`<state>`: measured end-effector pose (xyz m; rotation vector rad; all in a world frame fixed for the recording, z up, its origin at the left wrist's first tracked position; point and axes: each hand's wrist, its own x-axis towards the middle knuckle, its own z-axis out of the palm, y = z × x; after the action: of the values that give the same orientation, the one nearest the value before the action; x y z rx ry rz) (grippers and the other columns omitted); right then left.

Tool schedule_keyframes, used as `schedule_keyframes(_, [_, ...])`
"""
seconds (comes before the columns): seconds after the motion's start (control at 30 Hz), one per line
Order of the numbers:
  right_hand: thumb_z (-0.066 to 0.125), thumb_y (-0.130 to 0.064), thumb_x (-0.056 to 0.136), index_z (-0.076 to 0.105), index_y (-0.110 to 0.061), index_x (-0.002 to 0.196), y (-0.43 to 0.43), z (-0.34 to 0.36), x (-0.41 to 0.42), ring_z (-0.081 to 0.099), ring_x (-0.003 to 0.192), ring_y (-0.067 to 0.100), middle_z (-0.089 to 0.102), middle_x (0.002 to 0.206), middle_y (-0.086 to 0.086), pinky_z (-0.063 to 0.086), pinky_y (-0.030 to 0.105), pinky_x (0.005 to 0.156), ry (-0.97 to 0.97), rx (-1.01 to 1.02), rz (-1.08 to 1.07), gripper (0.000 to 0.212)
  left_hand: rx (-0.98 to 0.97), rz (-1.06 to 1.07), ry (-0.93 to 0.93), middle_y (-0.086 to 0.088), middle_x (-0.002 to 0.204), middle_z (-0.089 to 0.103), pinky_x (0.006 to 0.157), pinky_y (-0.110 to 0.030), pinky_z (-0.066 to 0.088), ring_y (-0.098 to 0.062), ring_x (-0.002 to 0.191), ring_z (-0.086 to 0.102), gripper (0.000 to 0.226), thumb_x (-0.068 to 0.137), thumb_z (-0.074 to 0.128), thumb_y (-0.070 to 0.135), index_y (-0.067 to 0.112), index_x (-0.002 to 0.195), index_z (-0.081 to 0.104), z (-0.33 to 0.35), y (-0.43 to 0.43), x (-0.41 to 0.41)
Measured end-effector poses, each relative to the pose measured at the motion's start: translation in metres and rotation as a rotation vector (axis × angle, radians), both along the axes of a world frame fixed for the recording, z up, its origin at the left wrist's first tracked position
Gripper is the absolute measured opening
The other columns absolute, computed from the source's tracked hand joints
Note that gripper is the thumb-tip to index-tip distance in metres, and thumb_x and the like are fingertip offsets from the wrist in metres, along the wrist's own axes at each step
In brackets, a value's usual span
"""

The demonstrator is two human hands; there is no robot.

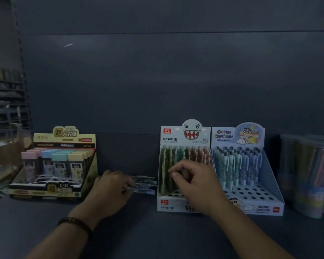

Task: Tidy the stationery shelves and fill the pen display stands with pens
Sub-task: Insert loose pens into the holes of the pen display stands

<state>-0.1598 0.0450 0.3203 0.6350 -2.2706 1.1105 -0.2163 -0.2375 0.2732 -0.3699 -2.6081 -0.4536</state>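
Dark shelf [138,230], two pen stands, both hands at work between them.

A yellow tray of lead cases [64,139] stands at the left. The shark-faced stand [176,135] and the blue cartoon stand [269,174] sit side by side touching at the right, with clear tubs [307,174] beyond them. The right hand [196,182] hangs in front of the shark-faced stand's green pens [166,159], thumb and forefinger drawn near each other. I cannot tell if they pinch a pen. The left hand [110,189], a dark band [75,223] at its wrist, rests on the shelf between tray and shark-faced stand. Its fingers curl over the near ends of the loose pens [146,184], which lie flat, their far ends just beside the stand's left wall.
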Motion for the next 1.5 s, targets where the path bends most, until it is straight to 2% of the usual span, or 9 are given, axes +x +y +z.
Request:
schedule_keyframes(0.23, [0.069, -0.021, 0.098, 0.076, -0.031, 0.091, 0.000, 0.000, 0.000, 0.052, 0.056, 0.003, 0.055, 0.060, -0.008, 0.044, 0.015, 0.058, -0.016, 0.001, 0.001, 0.015, -0.112, 0.024, -0.049, 0.022, 0.111, 0.052, 0.092, -0.040, 0.032, -0.014, 0.110, 0.038, 0.007, 0.102, 0.061, 0.045, 0.048, 0.108, 0.062, 0.003, 0.005, 0.002])
schedule_keyframes(0.5, [0.069, -0.020, 0.098, 0.076, -0.031, 0.090, -0.001, 0.001, 0.002, 0.052, 0.056, 0.004, 0.057, 0.062, -0.003, 0.043, 0.014, 0.057, -0.024, 0.001, 0.003, 0.015, -0.122, -0.083, -0.049, 0.028, 0.106, 0.056, 0.087, -0.038, 0.027, -0.007, 0.108, 0.039, 0.016, 0.091, 0.065, 0.067, 0.061, 0.106, 0.065, 0.008, 0.008, 0.007])
schedule_keyframes(0.6, [0.069, -0.020, 0.098, 0.076, -0.031, 0.089, -0.001, 0.001, 0.002, 0.052, 0.055, 0.004, 0.057, 0.061, -0.003, 0.043, 0.013, 0.057, -0.028, -0.001, -0.001, 0.016, -0.101, -0.117, -0.063, 0.028, 0.099, 0.059, 0.084, -0.036, 0.028, -0.004, 0.106, 0.046, 0.021, 0.084, 0.067, 0.075, 0.065, 0.103, 0.065, 0.010, 0.009, 0.009])
schedule_keyframes(0.7, [0.069, -0.020, 0.098, 0.077, -0.031, 0.090, -0.001, 0.000, 0.002, 0.051, 0.055, 0.004, 0.056, 0.060, -0.003, 0.043, 0.014, 0.057, -0.035, -0.004, 0.008, 0.016, -0.132, -0.145, -0.039, 0.030, 0.098, 0.058, 0.087, -0.036, 0.031, -0.003, 0.106, 0.046, 0.002, 0.091, 0.064, 0.069, 0.067, 0.092, 0.063, 0.012, 0.012, 0.010])
schedule_keyframes(0.83, [0.069, -0.020, 0.098, 0.076, -0.031, 0.089, -0.001, 0.000, 0.001, 0.051, 0.055, 0.004, 0.056, 0.060, -0.006, 0.044, 0.015, 0.056, -0.029, 0.004, 0.004, 0.016, -0.190, -0.226, 0.004, 0.030, 0.101, 0.059, 0.092, -0.035, 0.041, 0.001, 0.102, 0.044, 0.011, 0.094, 0.062, 0.065, 0.059, 0.099, 0.069, 0.016, 0.014, 0.013])
schedule_keyframes(1.03, [0.070, -0.018, 0.098, 0.076, -0.030, 0.088, 0.001, -0.001, -0.001, 0.052, 0.057, 0.004, 0.054, 0.059, -0.013, 0.043, 0.013, 0.058, -0.017, 0.001, -0.034, 0.017, -0.138, -0.323, 0.033, 0.028, 0.090, 0.064, 0.079, -0.020, 0.045, 0.005, 0.094, 0.051, 0.024, 0.086, 0.069, 0.068, 0.044, 0.092, 0.075, 0.021, 0.020, 0.019])
schedule_keyframes(1.17, [0.073, -0.021, 0.094, 0.076, -0.031, 0.087, 0.002, -0.002, 0.000, 0.056, 0.057, 0.006, 0.058, 0.060, -0.010, 0.048, 0.019, 0.058, -0.001, -0.013, -0.036, 0.013, 0.015, -0.333, 0.179, 0.027, 0.086, 0.066, 0.074, -0.025, 0.050, -0.001, 0.091, 0.059, 0.019, 0.086, 0.071, 0.061, 0.042, 0.083, 0.071, 0.024, 0.017, 0.022])
schedule_keyframes(1.33, [0.083, -0.029, 0.087, 0.076, -0.032, 0.091, 0.001, 0.001, 0.004, 0.060, 0.058, 0.008, 0.065, 0.067, -0.002, 0.057, 0.032, 0.062, -0.002, -0.116, 0.017, 0.008, 0.106, -0.336, 0.528, 0.023, 0.086, 0.064, 0.075, -0.015, 0.042, -0.001, 0.081, 0.057, 0.009, 0.092, 0.077, 0.038, 0.031, 0.088, 0.073, 0.042, 0.025, 0.034])
schedule_keyframes(1.5, [0.088, -0.025, 0.085, 0.076, -0.018, 0.098, -0.009, 0.006, 0.012, 0.070, 0.055, 0.031, 0.074, 0.085, 0.007, 0.059, 0.039, 0.053, -0.167, -0.359, 0.226, 0.019, -0.023, -0.392, 0.745, 0.006, 0.090, 0.065, 0.072, -0.032, 0.043, -0.016, 0.077, 0.052, 0.009, 0.095, 0.072, 0.024, 0.016, 0.090, 0.071, 0.043, 0.053, 0.043])
